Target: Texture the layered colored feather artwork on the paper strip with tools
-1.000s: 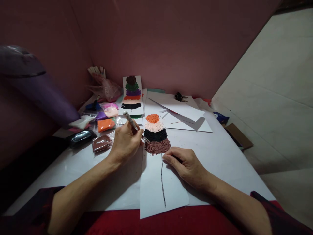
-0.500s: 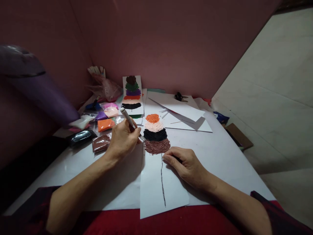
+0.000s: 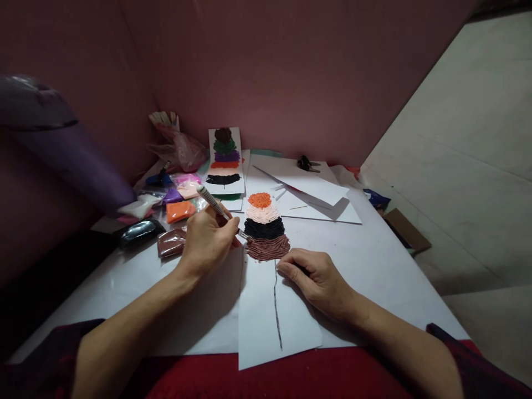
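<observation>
Centrally: one sheet (image 3: 260,316), flat on the table (image 3: 366,271), bearing banded clay (image 3: 267,228). Left hand (image 3: 210,235): pinching a pen (image 3: 211,200), slanted, presumably so its tip reaches the clay's left edge. Right hand (image 3: 318,280): fingers curled, resting on the sheet, seemingly to steady it; any grip, cannot tell. Sachets (image 3: 180,211), left: orange, brown, black contents, among others. Bag (image 3: 189,152), pink: sticks (image 3: 165,119) apparently inside, ends protruding.
</observation>
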A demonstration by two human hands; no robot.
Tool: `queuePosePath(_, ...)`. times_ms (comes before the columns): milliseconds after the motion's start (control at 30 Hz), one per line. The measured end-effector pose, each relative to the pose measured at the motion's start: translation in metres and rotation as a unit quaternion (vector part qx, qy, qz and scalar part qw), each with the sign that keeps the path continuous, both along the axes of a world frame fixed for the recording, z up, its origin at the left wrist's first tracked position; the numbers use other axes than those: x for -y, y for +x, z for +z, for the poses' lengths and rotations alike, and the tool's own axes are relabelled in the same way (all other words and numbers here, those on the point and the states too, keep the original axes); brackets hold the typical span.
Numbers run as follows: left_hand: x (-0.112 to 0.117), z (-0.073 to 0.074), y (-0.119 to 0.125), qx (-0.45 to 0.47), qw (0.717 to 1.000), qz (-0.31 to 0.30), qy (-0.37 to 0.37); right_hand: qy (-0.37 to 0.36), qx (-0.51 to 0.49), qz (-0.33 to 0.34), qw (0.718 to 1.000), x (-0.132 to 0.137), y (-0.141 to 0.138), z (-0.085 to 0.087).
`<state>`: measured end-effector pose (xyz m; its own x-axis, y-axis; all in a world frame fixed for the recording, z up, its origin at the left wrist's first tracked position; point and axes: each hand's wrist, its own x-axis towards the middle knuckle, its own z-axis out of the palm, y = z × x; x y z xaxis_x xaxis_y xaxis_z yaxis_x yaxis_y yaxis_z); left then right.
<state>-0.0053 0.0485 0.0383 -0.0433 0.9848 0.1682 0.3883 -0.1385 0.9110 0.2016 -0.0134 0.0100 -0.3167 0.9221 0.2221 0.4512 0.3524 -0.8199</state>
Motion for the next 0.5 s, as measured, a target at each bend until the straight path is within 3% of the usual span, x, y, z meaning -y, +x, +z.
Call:
queuePosePath(133, -0.0027, -0.0067, 0.0013, -0.003, 1.0, -0.013, 0.008, -0.001, -0.001, 0.0, 1.0, 0.0001, -0.0004, 0.0004)
queuePosePath(500, -0.0101, -0.0053, -0.0022, -0.103, 0.994, 0.012, 0.026, 0.007, -0.009, 0.007, 1.0, -0.0005, 0.0003, -0.0005)
